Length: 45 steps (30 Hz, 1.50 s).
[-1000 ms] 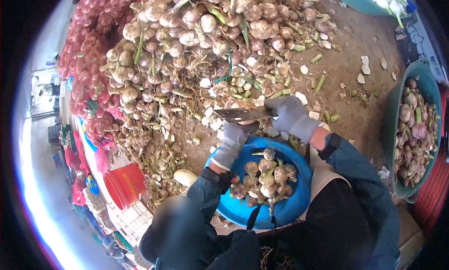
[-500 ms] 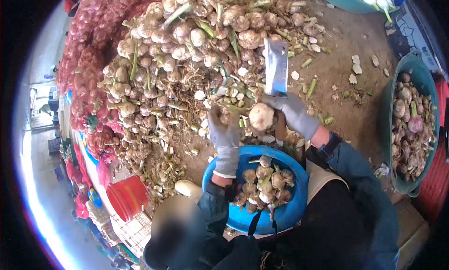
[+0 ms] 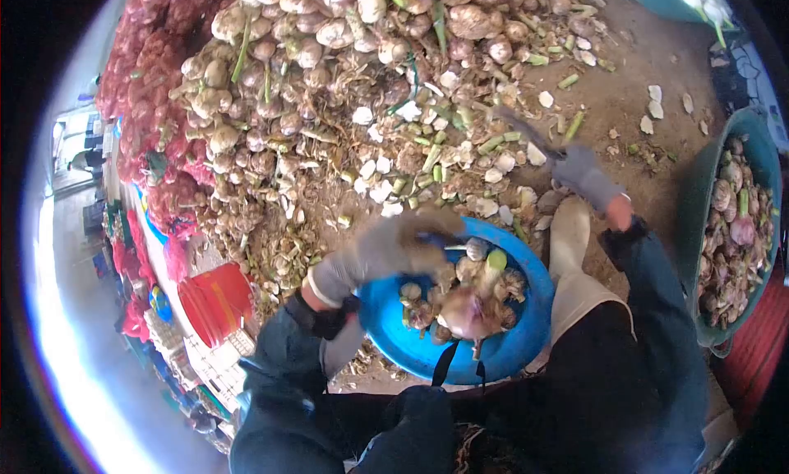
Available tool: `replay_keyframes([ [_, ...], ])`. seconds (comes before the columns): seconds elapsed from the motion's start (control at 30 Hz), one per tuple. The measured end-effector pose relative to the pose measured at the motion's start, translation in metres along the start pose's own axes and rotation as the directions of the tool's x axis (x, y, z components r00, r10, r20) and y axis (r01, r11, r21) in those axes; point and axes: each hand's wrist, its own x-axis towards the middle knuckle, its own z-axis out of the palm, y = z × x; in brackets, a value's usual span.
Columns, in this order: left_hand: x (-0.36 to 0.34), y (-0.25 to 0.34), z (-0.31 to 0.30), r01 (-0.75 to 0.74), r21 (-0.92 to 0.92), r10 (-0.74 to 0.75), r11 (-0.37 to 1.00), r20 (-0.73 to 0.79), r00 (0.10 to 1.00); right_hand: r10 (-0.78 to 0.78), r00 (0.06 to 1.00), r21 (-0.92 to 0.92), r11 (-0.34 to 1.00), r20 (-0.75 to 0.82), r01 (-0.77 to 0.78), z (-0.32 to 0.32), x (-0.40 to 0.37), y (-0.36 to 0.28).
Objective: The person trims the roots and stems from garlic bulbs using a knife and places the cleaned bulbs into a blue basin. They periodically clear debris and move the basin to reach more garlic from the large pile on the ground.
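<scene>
Large garlic bulb [image 3: 470,314] located in the blue basin [image 3: 388,328], above smaller bulbs [image 3: 417,310]; its long axis runs obliquely, cut stem end directed away from the person and slightly rightward, rounded base toward the person. Left hand [image 3: 390,248] noted over the basin's left rim, apart from the large bulb; motion blur obscures the fingers, so whether they grip anything cannot be determined. Right hand [image 3: 582,177] is closed around the knife [image 3: 530,131], seen nearly edge-on, blade directed forward and leftward over trimmings on the floor [image 3: 629,80], beside the garlic heap [image 3: 304,88]
</scene>
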Motion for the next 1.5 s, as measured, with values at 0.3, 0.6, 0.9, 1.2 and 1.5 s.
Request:
replay_keyframes([
  [0.3,-0.013,-0.144,-0.064,-0.185,0.949,0.064,0.254,0.174,0.983,0.082,0.995,0.057,0.995,0.057,-0.086,0.029,-0.014,-0.009],
  [0.6,-0.017,-0.157,-0.077,0.307,0.732,0.223,0.608,-0.529,0.819,0.047,0.999,0.134,0.990,-0.028,-0.043,0.010,-0.033,-0.036],
  [0.9,0.015,-0.070,-0.045,-0.294,-0.776,-0.212,0.558,-0.476,0.854,-0.552,0.720,0.082,0.767,-0.421,0.636,-0.029,-0.059,-0.129],
  [1.2,0.023,-0.028,0.000,-0.349,-0.707,-0.111,0.615,-0.516,0.849,-0.180,0.956,-0.020,0.983,-0.233,0.180,0.004,-0.010,-0.052],
  [1.5,0.086,-0.006,0.037,0.149,0.466,0.303,0.872,-0.753,0.584,-0.271,0.961,0.977,-0.215,-0.047,-0.013,-0.019,-0.032,-0.100],
])
